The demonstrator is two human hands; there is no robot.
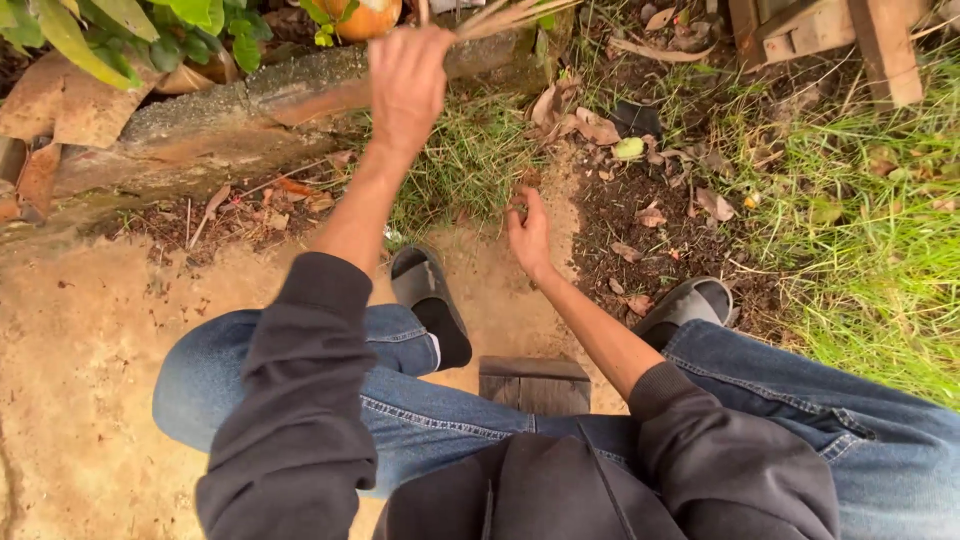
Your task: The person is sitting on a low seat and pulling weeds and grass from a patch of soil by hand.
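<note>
Two hands, left hand (408,85) gripping one stalk bundle (505,18), right hand (527,232) low

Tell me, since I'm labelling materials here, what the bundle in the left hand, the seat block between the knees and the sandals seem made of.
The bundle in the left hand looks like dry plant strips: tan, thin, splayed. The seat block appears to be weathered wood, grey with visible grain. The sandals look like matte rubber or foam, dark grey; which one cannot be told.

Dry fibrous sticks (510,17), matt rubber slippers (432,300), rough wooden seat (533,382), faded denim jeans (400,400).
</note>
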